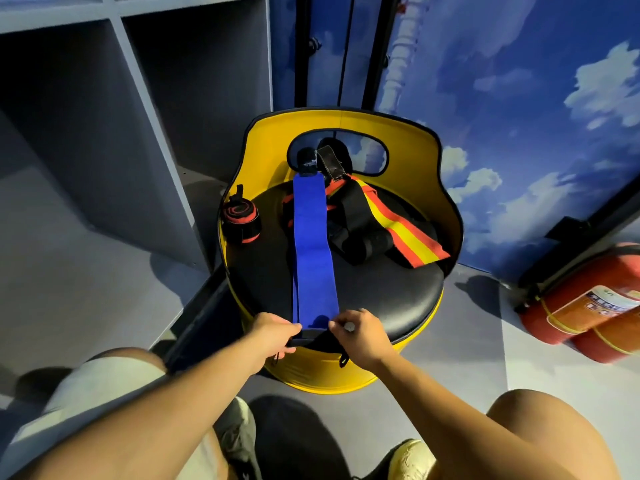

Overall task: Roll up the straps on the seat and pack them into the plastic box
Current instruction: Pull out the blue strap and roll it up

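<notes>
A blue strap [311, 244] lies stretched flat along the black cushion of a yellow barrel seat [398, 296], running from the backrest to the front edge. My left hand [273, 336] and my right hand [360, 336] pinch its near end from either side at the seat's front rim. A red-and-yellow striped strap [405, 226] and a black strap [360, 220] lie loose on the right half of the cushion. A rolled black-and-red strap [240, 220] stands at the seat's left edge. No plastic box is visible.
Grey shelving [121, 98] stands to the left. A blue sky-painted wall [519, 116] is behind and right of the seat. Red fire extinguishers [588, 310] lie on the floor at the right. My knees and shoes fill the bottom of the view.
</notes>
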